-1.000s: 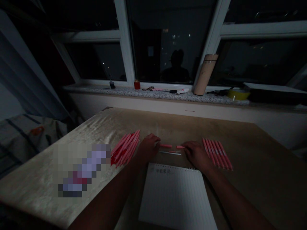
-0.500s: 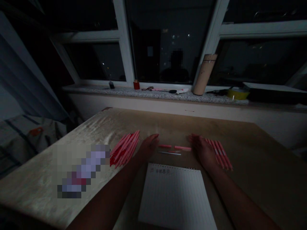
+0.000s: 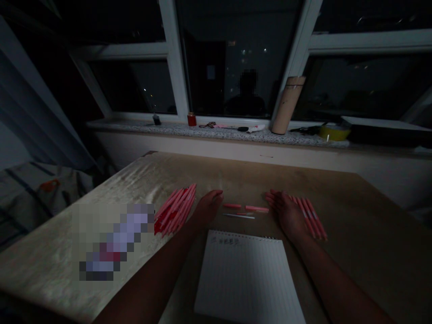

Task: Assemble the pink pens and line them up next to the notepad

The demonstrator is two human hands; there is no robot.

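Observation:
My left hand [image 3: 209,205] rests on the table, fingers stretched out and nothing visible in it. Opposite it lies my right hand [image 3: 285,210], open, its fingers pointing inward. Between the hands are a short pink pen piece [image 3: 232,205], a longer pink pen piece [image 3: 257,209] and a thin, pale pen refill [image 3: 241,216]. Just right of my right hand several pink pens [image 3: 312,218] lie side by side, partly covered by it. A heap of pink pens [image 3: 178,209] sits on red packaging left of my left hand.
A spiral notepad [image 3: 248,279] with handwriting at its top lies between my forearms. At the left is a pixelated, purplish object [image 3: 118,240]. On the sill stand a red jar [image 3: 191,119], a tan cylinder [image 3: 288,105] and a yellow tape roll [image 3: 334,132].
My right hand, blurred before, is now still, and its fingers show more clearly spread. The left hand and the pen pieces have hardly shifted.

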